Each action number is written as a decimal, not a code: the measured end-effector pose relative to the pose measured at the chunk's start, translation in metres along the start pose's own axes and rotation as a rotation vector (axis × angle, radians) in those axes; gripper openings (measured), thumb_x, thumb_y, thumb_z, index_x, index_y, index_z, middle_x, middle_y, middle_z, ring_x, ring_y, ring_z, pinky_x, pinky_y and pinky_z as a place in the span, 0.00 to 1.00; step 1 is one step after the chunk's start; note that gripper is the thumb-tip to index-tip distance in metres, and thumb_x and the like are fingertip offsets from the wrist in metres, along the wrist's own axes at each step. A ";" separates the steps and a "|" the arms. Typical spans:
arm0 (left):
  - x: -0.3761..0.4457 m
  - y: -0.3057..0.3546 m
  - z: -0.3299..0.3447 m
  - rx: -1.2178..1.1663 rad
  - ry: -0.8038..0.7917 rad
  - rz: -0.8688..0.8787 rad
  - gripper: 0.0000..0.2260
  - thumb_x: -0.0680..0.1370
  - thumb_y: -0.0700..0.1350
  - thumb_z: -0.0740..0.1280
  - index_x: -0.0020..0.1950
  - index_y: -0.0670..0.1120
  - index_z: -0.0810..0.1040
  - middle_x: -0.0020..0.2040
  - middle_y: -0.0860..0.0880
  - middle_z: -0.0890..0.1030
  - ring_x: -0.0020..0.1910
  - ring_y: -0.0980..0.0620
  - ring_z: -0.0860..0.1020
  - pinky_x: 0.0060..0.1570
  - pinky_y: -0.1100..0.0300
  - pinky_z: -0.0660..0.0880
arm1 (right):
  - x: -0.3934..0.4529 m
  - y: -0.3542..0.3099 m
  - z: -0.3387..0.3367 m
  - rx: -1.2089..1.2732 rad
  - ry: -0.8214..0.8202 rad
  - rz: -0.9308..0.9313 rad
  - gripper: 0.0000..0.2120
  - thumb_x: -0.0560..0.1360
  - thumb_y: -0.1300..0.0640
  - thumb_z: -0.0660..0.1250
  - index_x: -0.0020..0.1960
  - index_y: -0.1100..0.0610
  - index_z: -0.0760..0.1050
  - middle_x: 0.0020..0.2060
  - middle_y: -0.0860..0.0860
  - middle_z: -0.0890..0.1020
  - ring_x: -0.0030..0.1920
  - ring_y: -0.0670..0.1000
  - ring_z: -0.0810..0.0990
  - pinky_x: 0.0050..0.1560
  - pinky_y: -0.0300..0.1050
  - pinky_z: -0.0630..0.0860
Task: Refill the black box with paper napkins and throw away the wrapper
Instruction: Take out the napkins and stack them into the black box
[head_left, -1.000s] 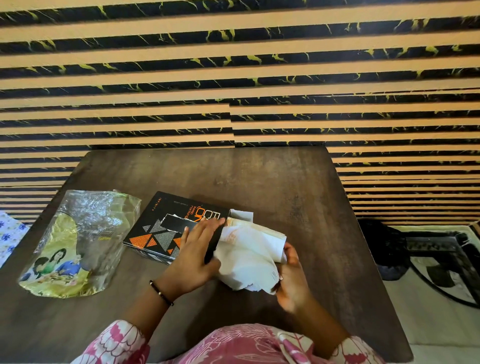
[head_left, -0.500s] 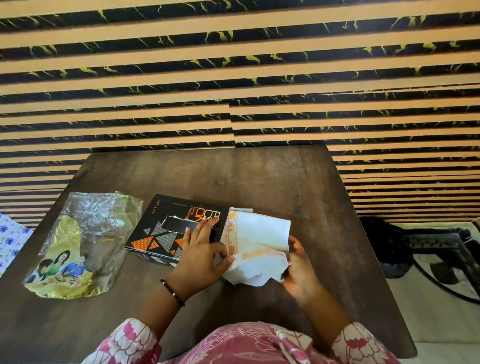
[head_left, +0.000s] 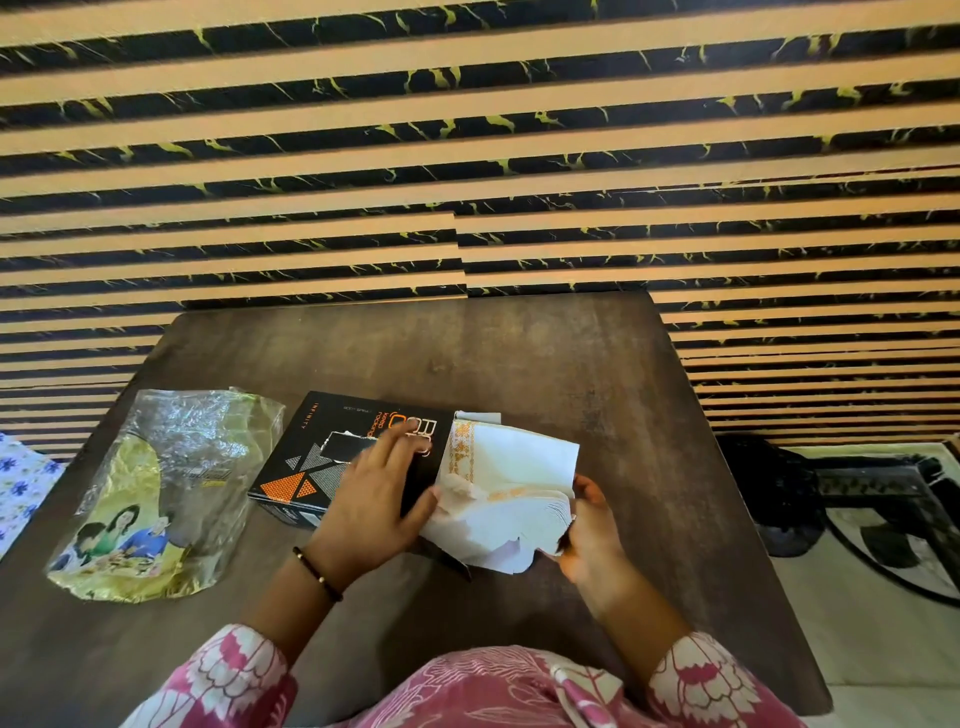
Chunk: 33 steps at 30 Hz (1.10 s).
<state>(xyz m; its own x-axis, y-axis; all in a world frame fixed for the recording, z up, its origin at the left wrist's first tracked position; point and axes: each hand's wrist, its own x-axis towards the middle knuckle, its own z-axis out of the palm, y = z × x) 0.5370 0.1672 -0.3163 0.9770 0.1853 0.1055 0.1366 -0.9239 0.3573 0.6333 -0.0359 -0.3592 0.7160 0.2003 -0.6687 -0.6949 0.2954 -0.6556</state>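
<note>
A flat black box (head_left: 317, 457) with orange triangles and lettering lies on the dark wooden table (head_left: 545, 364). My left hand (head_left: 374, 493) rests flat on the box's right half, thumb against the napkins. A stack of white paper napkins (head_left: 514, 483) with an orange border sticks out of the box's right end, its lower edges fanned and curled. My right hand (head_left: 587, 530) grips the stack's near right corner. The clear and gold plastic wrapper (head_left: 156, 488) lies flat to the left of the box, apart from both hands.
A striped black and tan wall stands right behind the table. A floral cloth (head_left: 21, 483) shows at the left edge. On the floor to the right lies a dark fan or stand (head_left: 841, 499). My pink patterned sleeves fill the bottom of the view.
The napkin stack has flattened and lined up with the box's right end. My left hand slid further onto the box top. My right hand moved toward the stack's right corner.
</note>
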 end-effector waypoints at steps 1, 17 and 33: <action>0.001 -0.005 0.001 0.052 0.025 -0.033 0.26 0.73 0.61 0.54 0.66 0.49 0.66 0.71 0.46 0.65 0.68 0.45 0.67 0.68 0.43 0.62 | -0.001 0.001 0.000 -0.011 -0.003 -0.008 0.10 0.79 0.61 0.54 0.50 0.53 0.74 0.41 0.54 0.81 0.37 0.53 0.81 0.36 0.44 0.74; -0.002 -0.008 0.026 0.219 -0.009 -0.183 0.30 0.75 0.60 0.43 0.73 0.47 0.59 0.75 0.42 0.60 0.75 0.42 0.54 0.71 0.38 0.48 | -0.002 0.022 -0.001 -0.385 -0.091 -0.280 0.16 0.77 0.65 0.59 0.61 0.51 0.63 0.53 0.51 0.76 0.52 0.50 0.79 0.41 0.45 0.80; -0.005 0.014 0.031 0.227 -0.018 -0.291 0.36 0.71 0.62 0.36 0.75 0.48 0.53 0.77 0.42 0.53 0.76 0.42 0.47 0.71 0.39 0.43 | -0.013 -0.008 -0.017 -1.659 -0.180 -1.342 0.21 0.73 0.45 0.60 0.61 0.55 0.73 0.60 0.52 0.79 0.63 0.55 0.76 0.64 0.54 0.72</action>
<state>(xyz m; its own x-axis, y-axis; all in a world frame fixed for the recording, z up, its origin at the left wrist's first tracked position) 0.5395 0.1429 -0.3404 0.8941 0.4476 0.0128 0.4405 -0.8843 0.1548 0.6287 -0.0567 -0.3513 0.6264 0.7151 0.3103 0.7792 -0.5641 -0.2730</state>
